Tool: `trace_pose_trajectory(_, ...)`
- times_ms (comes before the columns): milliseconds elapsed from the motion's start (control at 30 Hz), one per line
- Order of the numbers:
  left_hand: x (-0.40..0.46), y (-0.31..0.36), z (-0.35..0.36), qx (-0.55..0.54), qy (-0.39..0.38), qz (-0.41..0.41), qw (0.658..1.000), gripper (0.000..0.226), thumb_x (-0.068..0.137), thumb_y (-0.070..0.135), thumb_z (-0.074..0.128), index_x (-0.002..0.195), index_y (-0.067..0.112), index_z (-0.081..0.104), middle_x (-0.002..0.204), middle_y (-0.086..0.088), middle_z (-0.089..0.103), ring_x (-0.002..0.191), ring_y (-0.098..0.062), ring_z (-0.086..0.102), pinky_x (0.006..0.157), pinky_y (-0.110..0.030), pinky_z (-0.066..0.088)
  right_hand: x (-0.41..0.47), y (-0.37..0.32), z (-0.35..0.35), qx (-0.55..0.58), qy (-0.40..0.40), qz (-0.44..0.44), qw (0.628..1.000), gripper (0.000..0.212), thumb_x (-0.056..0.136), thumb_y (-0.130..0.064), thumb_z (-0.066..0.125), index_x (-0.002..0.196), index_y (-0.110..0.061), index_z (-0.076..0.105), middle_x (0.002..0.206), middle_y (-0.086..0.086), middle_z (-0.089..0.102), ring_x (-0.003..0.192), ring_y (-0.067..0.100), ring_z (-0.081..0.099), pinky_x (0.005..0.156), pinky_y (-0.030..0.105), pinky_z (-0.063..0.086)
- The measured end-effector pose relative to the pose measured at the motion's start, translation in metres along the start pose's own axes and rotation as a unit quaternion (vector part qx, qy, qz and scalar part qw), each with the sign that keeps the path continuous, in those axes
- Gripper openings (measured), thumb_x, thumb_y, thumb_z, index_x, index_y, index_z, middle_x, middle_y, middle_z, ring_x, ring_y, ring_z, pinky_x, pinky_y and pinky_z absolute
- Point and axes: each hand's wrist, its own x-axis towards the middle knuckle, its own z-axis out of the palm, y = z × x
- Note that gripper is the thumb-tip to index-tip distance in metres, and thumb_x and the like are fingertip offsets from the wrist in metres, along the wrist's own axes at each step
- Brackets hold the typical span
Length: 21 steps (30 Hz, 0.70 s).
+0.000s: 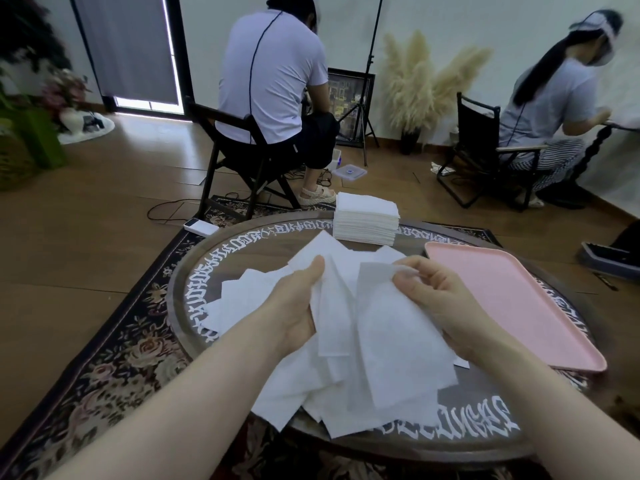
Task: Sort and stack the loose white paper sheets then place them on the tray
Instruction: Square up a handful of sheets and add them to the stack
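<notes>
Round dark wooden surface [180, 289] with white lettering, bearing: loose white paper sheets [332, 403], overlapping in a heap beneath both hands; left hand [301, 306], fingers closed on several sheets lifted from the heap; right hand [440, 299], pinching the top corner of one thin white sheet [398, 341]; neat square stack of white paper [367, 220], beyond both hands; empty pink rectangular plastic tray [512, 299], just right of the right hand.

Soft, even indoor light filling room; daylight leaking around blind [131, 46] at upper left, glowing bright along its edges. Shadows staying faint under hands. White sheets [363, 341] near centre washing out, texture barely showing. Wide-angle lens bending floor and walls toward frame edges. Person [568, 84] at upper right smearing with motion blur.
</notes>
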Motion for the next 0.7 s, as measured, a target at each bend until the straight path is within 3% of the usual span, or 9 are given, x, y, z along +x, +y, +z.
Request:
trace_pose_trajectory(100,-0.001,-0.001,0.002,-0.023,-0.02,0.004,1.0,0.04,0.095,0.04,0.058,0.113,0.005,0.068,0.104,-0.014,0.075,0.093,-0.027,0.072,0.08,-0.04,0.058,0.002,0.004,0.001,-0.027,0.004,0.021,0.999,0.009,0.083,-0.016,0.066,0.08,-0.018,0.074,0.075,0.006,0.071,0.059,0.015,0.065,0.052,0.022,0.053)
trace_pose_trajectory(133,-0.001,-0.002,0.002,-0.011,-0.02,0.016,1.0,0.038,0.092,0.034,0.064,0.114,0.003,0.068,0.106,-0.016,0.074,0.096,-0.029,0.072,0.083,-0.041,0.058,0.002,0.005,0.001,-0.043,0.012,0.022,0.999,0.015,0.087,-0.012,0.065,0.079,-0.019,0.076,0.076,0.005,0.071,0.06,0.013,0.065,0.053,0.021,0.053)
trace_pose_trajectory(267,0.003,-0.009,0.004,0.016,0.073,0.081,0.994,0.026,0.078,0.002,0.077,0.103,0.0,0.071,0.085,-0.013,0.076,0.069,-0.026,0.073,0.063,-0.036,0.06,0.003,0.011,0.004,-0.025,0.059,0.032,0.997,0.027,0.086,-0.007,0.069,0.105,-0.025,0.073,0.099,-0.003,0.072,0.079,0.02,0.073,0.065,0.03,0.06)
trace_pose_trajectory(333,0.008,-0.009,0.003,-0.012,0.13,0.112,0.985,0.019,0.079,0.003,0.077,0.097,0.005,0.07,0.083,-0.009,0.075,0.073,-0.026,0.072,0.073,-0.04,0.06,0.002,0.014,0.006,0.052,0.088,0.085,0.991,0.044,0.076,-0.012,0.075,0.118,-0.022,0.064,0.105,-0.002,0.073,0.082,0.02,0.075,0.059,0.031,0.06)
trace_pose_trajectory(400,0.012,-0.006,0.001,-0.057,0.166,0.14,0.974,0.016,0.082,0.008,0.076,0.096,0.009,0.069,0.09,-0.008,0.074,0.086,-0.028,0.071,0.085,-0.044,0.057,-0.002,0.016,0.008,0.079,0.066,0.143,0.984,0.051,0.071,-0.02,0.077,0.12,-0.017,0.063,0.104,0.004,0.076,0.085,0.02,0.075,0.06,0.031,0.06)
trace_pose_trajectory(500,0.016,-0.004,-0.002,-0.095,0.183,0.16,0.965,0.015,0.084,0.014,0.075,0.098,0.011,0.069,0.096,-0.006,0.074,0.093,-0.027,0.069,0.087,-0.04,0.055,-0.009,0.019,0.013,0.015,-0.006,0.198,0.98,0.04,0.077,-0.016,0.075,0.116,-0.009,0.067,0.105,0.007,0.076,0.087,0.019,0.074,0.067,0.028,0.061)
trace_pose_trajectory(700,0.016,0.007,-0.008,-0.12,0.203,0.198,0.951,0.005,0.091,0.017,0.069,0.096,0.014,0.067,0.094,-0.001,0.071,0.092,-0.023,0.068,0.08,-0.034,0.055,-0.013,0.018,0.008,-0.024,0.065,0.186,0.98,0.02,0.084,0.0,0.069,0.103,0.001,0.07,0.094,0.016,0.076,0.074,0.025,0.074,0.066,0.033,0.062)
